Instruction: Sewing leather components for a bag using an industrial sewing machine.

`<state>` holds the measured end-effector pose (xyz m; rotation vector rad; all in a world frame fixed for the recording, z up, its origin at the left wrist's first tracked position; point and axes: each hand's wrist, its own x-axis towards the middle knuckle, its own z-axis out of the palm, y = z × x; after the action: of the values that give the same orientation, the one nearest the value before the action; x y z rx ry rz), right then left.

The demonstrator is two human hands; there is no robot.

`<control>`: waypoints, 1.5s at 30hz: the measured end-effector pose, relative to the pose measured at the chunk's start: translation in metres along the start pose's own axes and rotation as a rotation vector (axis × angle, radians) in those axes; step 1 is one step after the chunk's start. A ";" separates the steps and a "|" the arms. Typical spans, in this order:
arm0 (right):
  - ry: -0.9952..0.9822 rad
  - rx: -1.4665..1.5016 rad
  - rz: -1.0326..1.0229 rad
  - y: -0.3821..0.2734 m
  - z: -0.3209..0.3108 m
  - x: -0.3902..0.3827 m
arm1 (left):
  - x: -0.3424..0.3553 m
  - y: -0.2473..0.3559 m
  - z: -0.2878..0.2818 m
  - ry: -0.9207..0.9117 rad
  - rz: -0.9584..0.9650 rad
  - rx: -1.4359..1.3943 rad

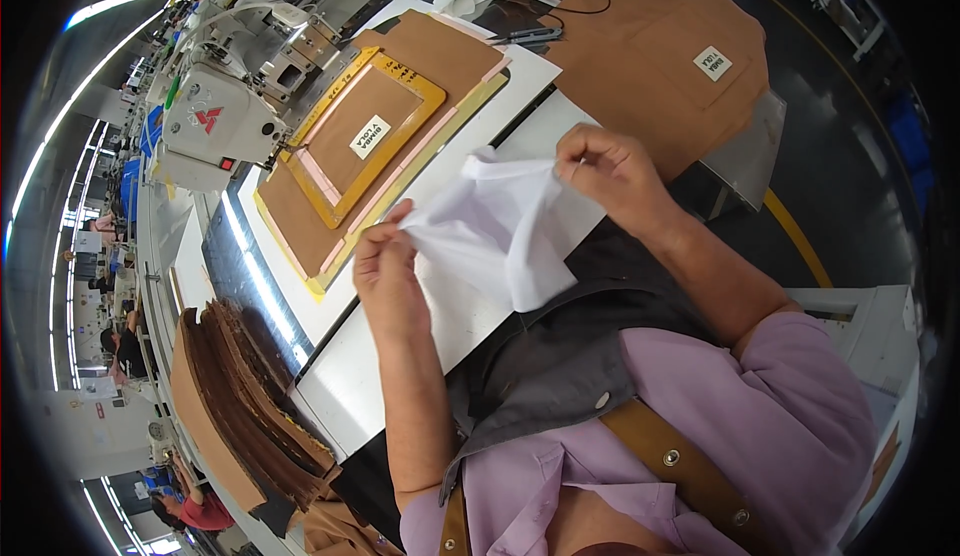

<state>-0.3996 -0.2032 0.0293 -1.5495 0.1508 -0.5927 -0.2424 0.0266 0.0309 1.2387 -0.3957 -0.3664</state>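
Between my two hands a thin white cloth [490,236] is held stretched and draped, its lower part over the white table edge [340,376]. My left hand [390,266] pinches its left corner, and my right hand [595,171] pinches its upper right corner. Just beyond my left hand, a yellow template frame [430,104] lies on brown panels [300,246] edged with pink and yellow, with a white label inside the frame. A sewing machine [210,126] stands to the left of the frame.
At right are large brown pieces [660,76] with a label, and scissors [525,36] near a dark cord. Stacked brown strips [240,406] lie at lower left. A white cart [850,326] stands at my right. Other people [195,506] work at stations along the left.
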 end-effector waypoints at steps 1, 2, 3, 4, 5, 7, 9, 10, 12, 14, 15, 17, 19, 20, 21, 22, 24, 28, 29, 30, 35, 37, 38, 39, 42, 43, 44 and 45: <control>0.050 0.113 -0.049 0.003 -0.008 0.002 | 0.004 0.007 -0.010 0.005 -0.037 -0.144; 0.110 0.189 0.021 0.002 -0.012 0.003 | 0.006 0.017 -0.015 0.054 -0.040 -0.137; 0.108 0.190 0.020 0.000 -0.016 0.005 | 0.005 0.027 -0.017 0.081 -0.031 -0.279; 0.131 0.339 0.034 -0.002 -0.018 0.009 | 0.005 0.032 -0.027 0.121 -0.005 -0.321; 0.162 0.481 0.048 -0.004 -0.023 0.011 | 0.006 0.037 -0.037 0.153 0.014 -0.368; 0.151 0.477 0.018 -0.003 -0.035 0.015 | 0.008 0.048 -0.050 0.165 0.023 -0.403; 0.196 0.623 -0.004 -0.006 -0.040 0.021 | 0.008 0.050 -0.079 0.196 0.063 -0.476; 0.222 0.648 -0.027 -0.004 -0.042 0.023 | 0.008 0.054 -0.085 0.195 0.062 -0.476; 0.291 0.691 0.021 -0.005 -0.040 0.027 | 0.007 0.058 -0.094 0.320 0.074 -0.285; 0.365 0.726 0.067 -0.003 -0.041 0.028 | 0.005 0.051 -0.092 0.349 0.157 -0.040; 0.322 0.503 0.097 0.004 -0.042 0.028 | 0.003 0.047 -0.089 0.376 0.241 0.209; 0.287 0.279 0.123 0.005 -0.043 0.026 | -0.009 0.038 -0.081 0.270 0.165 0.621; 0.139 -1.056 -0.290 -0.008 -0.043 0.017 | -0.022 0.030 -0.086 0.109 0.326 1.262; 0.024 -1.060 -0.277 -0.014 -0.044 0.019 | -0.027 0.028 -0.095 0.105 0.329 1.262; 0.030 -1.062 -0.276 -0.025 -0.049 0.021 | -0.031 0.025 -0.107 0.103 0.328 1.254; -0.053 -0.753 -0.286 -0.041 -0.052 0.026 | -0.035 0.026 -0.120 0.107 0.326 1.243; -0.039 -0.362 -0.427 -0.090 -0.069 0.033 | -0.040 0.035 -0.134 0.144 0.185 1.079; 0.166 -0.525 -0.457 -0.108 -0.103 0.003 | -0.044 0.058 -0.105 0.099 0.230 0.663; 0.224 -0.644 -0.398 -0.102 -0.114 -0.009 | -0.046 0.060 -0.075 0.062 0.201 0.497; 0.274 -0.746 -0.339 -0.089 -0.121 -0.016 | -0.053 0.061 -0.043 0.038 0.172 0.345; -0.092 -0.047 -0.134 -0.067 -0.107 -0.025 | -0.069 0.036 0.055 -1.106 -0.221 0.687; -0.076 0.070 -0.125 -0.078 -0.101 -0.029 | -0.078 -0.005 0.059 -1.210 -0.113 0.723; -0.036 0.174 -0.124 -0.081 -0.101 -0.031 | -0.076 -0.016 0.062 -1.243 -0.120 0.719; -0.033 0.174 -0.130 -0.082 -0.099 -0.031 | -0.075 -0.021 0.068 -1.274 -0.125 0.716; 0.111 0.317 0.016 -0.086 -0.091 -0.028 | -0.080 -0.030 0.095 -1.304 -0.050 1.177; 0.083 0.315 0.008 -0.088 -0.089 -0.028 | -0.085 -0.041 0.091 -1.275 -0.043 1.181; 0.063 0.197 0.014 -0.089 -0.091 -0.028 | -0.087 -0.063 0.081 -1.405 0.143 1.315; 0.051 0.068 0.014 -0.093 -0.098 -0.027 | -0.087 -0.076 0.079 -1.534 0.346 1.443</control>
<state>-0.4917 -0.2706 0.1074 -1.4669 0.1777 -0.6205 -0.3607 -0.0200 -0.0276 1.9727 -2.4775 -0.7276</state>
